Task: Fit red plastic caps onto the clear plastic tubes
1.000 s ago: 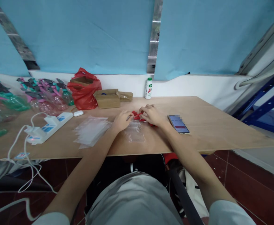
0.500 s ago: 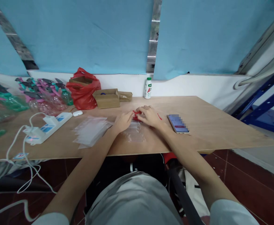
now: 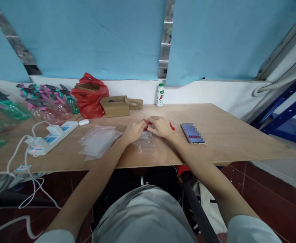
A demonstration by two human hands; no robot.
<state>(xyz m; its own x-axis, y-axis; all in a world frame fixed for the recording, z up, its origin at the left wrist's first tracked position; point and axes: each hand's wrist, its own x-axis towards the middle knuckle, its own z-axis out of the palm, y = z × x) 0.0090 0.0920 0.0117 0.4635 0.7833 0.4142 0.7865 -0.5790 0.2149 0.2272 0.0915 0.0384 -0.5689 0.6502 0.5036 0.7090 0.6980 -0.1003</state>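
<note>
Both hands meet over the red bits, by the clear sticks.

In my head view, with the clear sticks (image 3: 147, 145) as landmark, the red bits (image 3: 146, 127) lie at their far end, mostly hidden under fingertips. The left hand (image 3: 135, 131) and right hand (image 3: 160, 127) have their fingers curled in close on them; I can't tell how far either pinch is open, or which has firm hold. A stray red piece (image 3: 172, 126) lies right of the sticks, nearer them than the phone (image 3: 192, 133); the bags (image 3: 99, 141) fan out left. I judge the red bits light and easily scattered, best pinched by their ends; the sticks look thin, slick, perhaps brittle, so I'd favour their edges.
</note>
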